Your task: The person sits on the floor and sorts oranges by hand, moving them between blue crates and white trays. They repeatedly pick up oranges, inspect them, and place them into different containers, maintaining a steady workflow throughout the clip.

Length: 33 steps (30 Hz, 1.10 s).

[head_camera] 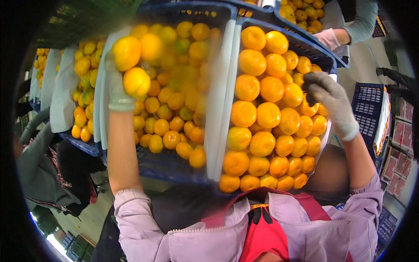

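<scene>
My left hand (pixel 119 82), in a pale knit glove, is raised over the left blue plastic crate (pixel 170 170). Bright oranges (pixel 136 82) are at its fingers, several together; the hand is partly behind them and its grip on each is hard to see. Loose oranges, some greenish, fill much of that crate. My right hand (pixel 322 91), in a grey glove with dark fingertips, bends over the right side of a second crate (pixel 329 62), close to an orange (pixel 307 106). Oranges stand there in neat rows. Whether those fingers grip a fruit is unclear.
White liner sheets (pixel 222 108) hang between the two crates. More fruit crates stand at the left, beside a person in dark clothes (pixel 65 177). A co-worker's gloved hand (pixel 329 38) reaches in at the top right. A blue crate (pixel 368 111) and printed cartons (pixel 401 137) stand at the right.
</scene>
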### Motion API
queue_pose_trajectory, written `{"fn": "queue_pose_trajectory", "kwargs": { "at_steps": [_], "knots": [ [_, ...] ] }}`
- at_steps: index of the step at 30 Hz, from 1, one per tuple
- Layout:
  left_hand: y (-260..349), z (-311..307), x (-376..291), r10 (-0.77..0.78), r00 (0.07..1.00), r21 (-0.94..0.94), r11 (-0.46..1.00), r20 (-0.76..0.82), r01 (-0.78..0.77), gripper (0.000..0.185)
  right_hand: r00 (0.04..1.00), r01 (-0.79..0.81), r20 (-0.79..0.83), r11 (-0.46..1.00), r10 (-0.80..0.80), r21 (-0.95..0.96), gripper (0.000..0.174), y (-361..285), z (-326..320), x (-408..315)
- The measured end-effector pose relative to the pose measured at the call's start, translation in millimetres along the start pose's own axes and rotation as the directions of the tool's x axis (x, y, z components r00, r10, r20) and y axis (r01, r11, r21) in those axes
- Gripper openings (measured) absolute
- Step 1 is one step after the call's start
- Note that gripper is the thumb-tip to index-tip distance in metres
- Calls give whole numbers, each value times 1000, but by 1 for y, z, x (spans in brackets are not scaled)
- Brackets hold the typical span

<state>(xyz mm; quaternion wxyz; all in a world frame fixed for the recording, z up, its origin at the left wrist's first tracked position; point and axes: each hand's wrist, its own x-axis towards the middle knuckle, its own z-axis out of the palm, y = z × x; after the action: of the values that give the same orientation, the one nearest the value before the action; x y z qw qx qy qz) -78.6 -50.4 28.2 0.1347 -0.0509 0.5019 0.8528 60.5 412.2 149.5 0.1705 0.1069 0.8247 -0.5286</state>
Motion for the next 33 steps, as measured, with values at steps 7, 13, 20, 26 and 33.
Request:
{"fn": "queue_pose_trajectory", "kwargs": {
  "at_steps": [7,13,20,26,33],
  "knots": [
    [-18,170,-65,-440,883,-339,815,165,470,88,900,405,136,910,-413,85,70,2,32,7],
    [-68,236,-100,-656,701,-238,660,281,713,92,851,462,316,884,-419,-70,75,25,6,1],
    [-89,258,-117,-425,845,710,700,325,79,64,979,37,184,962,-89,271,56,60,-81,60],
    [-92,280,-92,-341,679,758,357,650,-546,60,954,249,160,968,-252,36,76,97,-57,83],
    [-123,278,-12,59,622,603,-329,781,-726,62,994,100,35,995,-100,5,67,104,-29,89]
  ]
}}
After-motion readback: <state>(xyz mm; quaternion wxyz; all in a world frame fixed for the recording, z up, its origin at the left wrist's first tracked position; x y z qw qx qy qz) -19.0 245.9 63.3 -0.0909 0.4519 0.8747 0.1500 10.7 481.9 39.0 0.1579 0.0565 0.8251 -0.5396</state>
